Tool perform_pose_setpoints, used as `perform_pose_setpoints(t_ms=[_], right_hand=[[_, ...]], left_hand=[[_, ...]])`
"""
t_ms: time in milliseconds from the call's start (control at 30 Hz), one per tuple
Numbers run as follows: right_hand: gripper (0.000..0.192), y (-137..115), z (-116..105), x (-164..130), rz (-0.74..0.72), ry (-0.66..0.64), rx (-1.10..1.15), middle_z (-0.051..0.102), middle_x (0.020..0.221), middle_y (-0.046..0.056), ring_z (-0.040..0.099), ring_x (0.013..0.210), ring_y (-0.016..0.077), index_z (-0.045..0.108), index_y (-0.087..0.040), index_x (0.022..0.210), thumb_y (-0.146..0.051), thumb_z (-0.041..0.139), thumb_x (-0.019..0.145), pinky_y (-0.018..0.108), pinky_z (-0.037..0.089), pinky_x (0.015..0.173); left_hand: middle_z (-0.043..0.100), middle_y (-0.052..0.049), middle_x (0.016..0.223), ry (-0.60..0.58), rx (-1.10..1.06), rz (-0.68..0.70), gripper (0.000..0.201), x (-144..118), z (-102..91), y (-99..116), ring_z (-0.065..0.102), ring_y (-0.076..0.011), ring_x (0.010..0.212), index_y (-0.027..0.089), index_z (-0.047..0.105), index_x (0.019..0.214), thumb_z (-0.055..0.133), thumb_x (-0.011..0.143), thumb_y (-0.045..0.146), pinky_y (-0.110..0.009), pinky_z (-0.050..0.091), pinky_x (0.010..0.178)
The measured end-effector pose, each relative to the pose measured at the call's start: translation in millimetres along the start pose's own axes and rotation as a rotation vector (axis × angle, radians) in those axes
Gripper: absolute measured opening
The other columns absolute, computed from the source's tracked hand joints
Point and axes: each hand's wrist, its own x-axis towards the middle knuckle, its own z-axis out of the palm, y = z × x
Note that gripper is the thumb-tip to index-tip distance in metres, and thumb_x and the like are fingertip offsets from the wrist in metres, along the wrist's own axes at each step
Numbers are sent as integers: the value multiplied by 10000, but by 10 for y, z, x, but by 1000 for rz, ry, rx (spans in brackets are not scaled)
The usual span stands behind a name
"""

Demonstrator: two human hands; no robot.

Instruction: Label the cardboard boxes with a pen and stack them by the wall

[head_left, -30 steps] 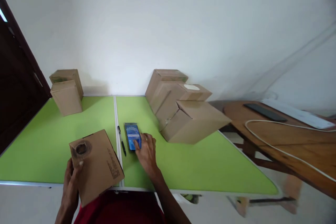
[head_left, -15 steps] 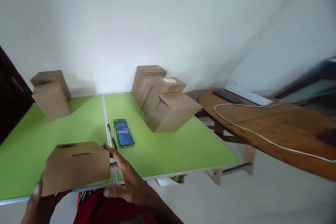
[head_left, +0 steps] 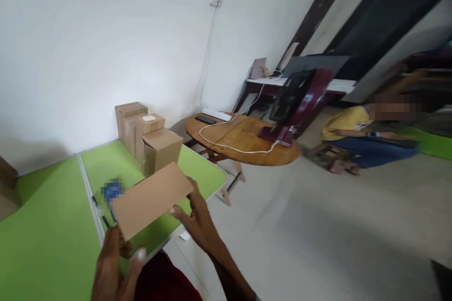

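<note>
I see my left hand and right hand gripping a cardboard box, stacked boxes at eleven o'clock, green table beneath.

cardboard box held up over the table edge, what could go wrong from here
1. The cardboard box is held only at its two ends, by the left hand and the right hand, past the green table edge; a slipping grip would probably drop it to the floor.
2. The phone lies just beneath it and could get knocked.
3. The picture is blurred, so aim may be poor.
</note>
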Motion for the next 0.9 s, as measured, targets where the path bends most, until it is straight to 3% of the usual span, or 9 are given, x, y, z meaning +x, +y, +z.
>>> perform_pose_setpoints(t_ms=[133,267,400,500,633,700,733,800,900], right_hand=[[694,503,-474,257,185,107,-28,707,1434,158,696,1243,349,640,-257,1534,-670,688,978,464,613,1004],[703,925,-520,650,217,183,-38,747,1394,172,709,1211,346,693,-221,1415,-751,604,961,450,630,966],[723,1237,-320,882,244,214,-62,809,1175,161,743,1040,314,733,-184,1241,-812,489,977,415,648,831],[740,1294,-273,775,272,283,-120,799,1220,166,739,1041,309,733,-195,1236,-841,505,956,413,641,812],[748,1027,-239,324,302,479,-218,666,1436,226,663,1201,351,655,-193,1382,-818,515,995,466,589,883],[591,806,-93,77,234,585,-282,709,1341,185,684,1130,332,683,-203,1332,-706,495,1085,468,563,920],[509,688,36,-33,176,553,-290,741,1255,163,697,1065,322,710,-208,1277,-650,524,1106,460,559,916],[395,446,416,-204,94,313,-194,771,1112,133,725,969,312,747,-228,1191,-570,560,1125,438,578,872],[308,124,1242,-291,46,-196,113,788,990,85,761,896,290,767,-277,1150,-490,545,1152,384,612,785]], left_hand=[[694,-161,1185,-270,86,68,770,426,778,137,693,-333,1006,204,647,1467,641,953,777,-483,602,880],[642,-200,1266,-353,110,95,898,875,1271,-54,690,-342,1089,141,566,1533,581,935,811,-486,601,876],[571,-260,1431,-340,122,101,974,1143,1492,-264,606,-443,1370,125,489,1603,615,897,785,-641,506,1139],[568,-261,1463,-340,96,86,899,1107,1422,-361,617,-433,1371,157,547,1575,641,910,756,-621,533,1106],[679,-194,1365,-227,38,44,810,980,911,-425,719,-316,1093,231,648,1491,720,874,749,-482,620,878],[713,-173,1357,-48,26,31,774,1044,442,-432,729,-294,1068,250,664,1468,725,879,748,-460,628,868],[709,-174,1390,73,31,27,761,1117,147,-432,729,-301,1111,251,660,1470,703,901,753,-469,630,905],[648,-200,1523,357,68,19,793,1317,-543,-430,700,-342,1249,233,615,1515,663,936,774,-513,618,988],[456,-306,1692,805,132,-9,976,1656,-1678,-472,576,-443,1455,119,418,1672,693,957,724,-632,542,1138]])
